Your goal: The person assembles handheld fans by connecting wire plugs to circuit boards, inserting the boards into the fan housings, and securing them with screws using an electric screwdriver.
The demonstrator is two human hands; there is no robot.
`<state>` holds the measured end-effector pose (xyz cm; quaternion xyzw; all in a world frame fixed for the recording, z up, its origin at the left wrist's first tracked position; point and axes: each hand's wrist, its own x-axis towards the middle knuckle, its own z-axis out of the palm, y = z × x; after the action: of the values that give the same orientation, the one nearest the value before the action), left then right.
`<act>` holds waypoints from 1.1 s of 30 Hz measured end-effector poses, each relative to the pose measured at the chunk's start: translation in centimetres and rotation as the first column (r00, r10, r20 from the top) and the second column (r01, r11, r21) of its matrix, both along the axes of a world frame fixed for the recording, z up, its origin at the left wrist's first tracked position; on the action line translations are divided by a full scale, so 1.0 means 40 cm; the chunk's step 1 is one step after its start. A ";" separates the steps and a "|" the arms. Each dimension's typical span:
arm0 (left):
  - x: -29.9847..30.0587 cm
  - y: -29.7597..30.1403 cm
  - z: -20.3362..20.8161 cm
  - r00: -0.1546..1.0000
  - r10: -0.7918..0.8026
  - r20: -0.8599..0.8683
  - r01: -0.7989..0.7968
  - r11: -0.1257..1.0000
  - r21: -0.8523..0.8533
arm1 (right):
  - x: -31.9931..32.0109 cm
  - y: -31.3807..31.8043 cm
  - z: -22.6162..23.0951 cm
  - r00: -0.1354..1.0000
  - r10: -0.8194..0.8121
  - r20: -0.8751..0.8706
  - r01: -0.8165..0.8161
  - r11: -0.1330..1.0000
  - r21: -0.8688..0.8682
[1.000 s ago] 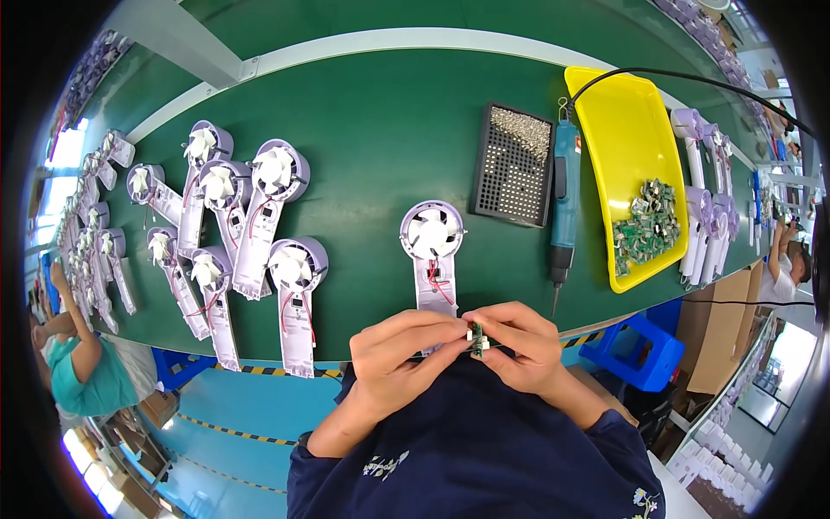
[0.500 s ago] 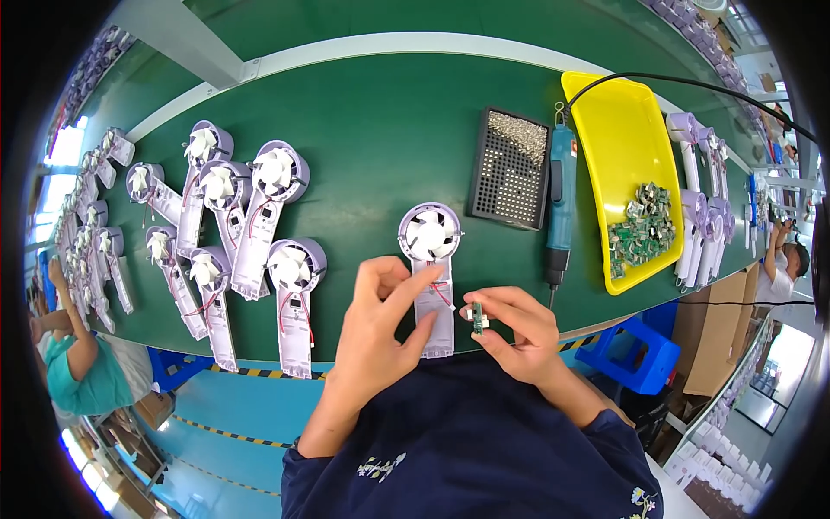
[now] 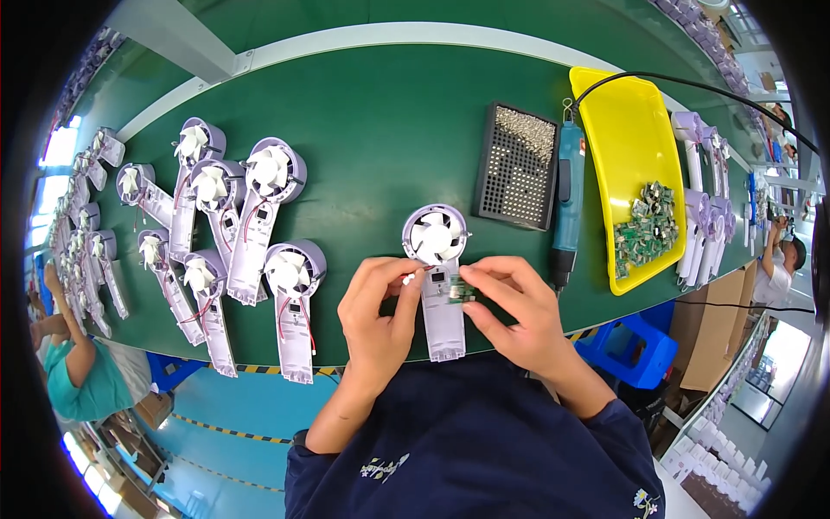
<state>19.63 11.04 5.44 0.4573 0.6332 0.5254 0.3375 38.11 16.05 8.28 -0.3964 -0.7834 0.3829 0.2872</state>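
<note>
In front of me a lavender handheld fan half lies on the table, its round head with white blades pointing away. My left hand is closed at the left edge of the handle, pinching thin red wires that end in a small white plug. Between the thumb and fingers of my right hand is a small green circuit board, held over the handle's right side. A small dark square part shows in the handle between my hands.
Several similar fan halves lie at the left. To the right are a black screw tray, a teal electric screwdriver and a yellow bin with circuit boards. More fans lie beyond it. A person sits far left.
My left hand has gone from spread fingers to pinching the red wires, pulling their plug to the left. My right hand has brought the circuit board left and farther away, over the handle.
</note>
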 end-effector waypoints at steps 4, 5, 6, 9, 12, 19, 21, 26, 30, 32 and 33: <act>-0.002 0.002 -0.012 0.999 0.002 0.049 -0.001 1.000 -0.024 | -0.027 0.003 -0.008 0.998 0.024 0.064 -0.026 0.999 0.020; -0.007 0.008 -0.012 1.000 -0.011 0.023 0.011 1.000 0.001 | -0.032 0.007 -0.005 0.996 0.044 0.074 -0.047 0.998 0.043; -0.008 0.013 -0.011 1.000 -0.021 -0.002 0.021 0.999 0.026 | -0.037 0.018 -0.004 0.996 0.050 0.068 -0.054 0.997 0.063; -0.007 0.008 -0.006 1.000 -0.028 0.001 0.028 1.000 0.014 | -0.033 0.007 -0.011 0.996 0.038 0.082 -0.038 0.999 0.002; -0.009 0.007 -0.003 0.999 -0.033 0.001 0.033 0.999 0.008 | -0.023 0.006 -0.003 0.996 0.041 0.085 -0.036 0.998 -0.060; -0.010 0.010 -0.008 0.999 -0.049 -0.004 0.049 0.998 0.031 | -0.028 0.017 0.007 0.986 0.078 0.145 -0.066 0.994 -0.087; -0.009 0.008 -0.010 0.999 -0.043 -0.002 0.044 0.999 0.028 | -0.029 0.020 0.001 0.984 0.090 0.154 -0.079 0.994 -0.079; -0.009 0.009 -0.008 0.999 -0.047 -0.021 0.048 0.999 0.023 | -0.036 0.018 -0.012 0.992 0.049 0.117 -0.049 0.999 -0.002; -0.014 0.005 -0.005 0.996 -0.075 -0.040 0.075 0.997 0.000 | -0.033 0.003 -0.008 0.993 -0.107 -0.045 0.099 0.982 -0.160; -0.014 0.006 0.000 0.995 -0.087 -0.045 0.086 0.996 -0.020 | -0.030 -0.008 -0.017 0.969 -0.228 -0.093 0.184 0.922 -0.340; -0.014 0.007 0.004 0.996 -0.092 -0.018 0.091 0.995 -0.031 | -0.033 -0.012 -0.014 0.962 -0.263 -0.075 0.201 0.867 -0.456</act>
<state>19.08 11.31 5.62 0.4857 0.6226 0.4954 0.3621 36.78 15.56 7.71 -0.5161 -0.6004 0.5400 0.2854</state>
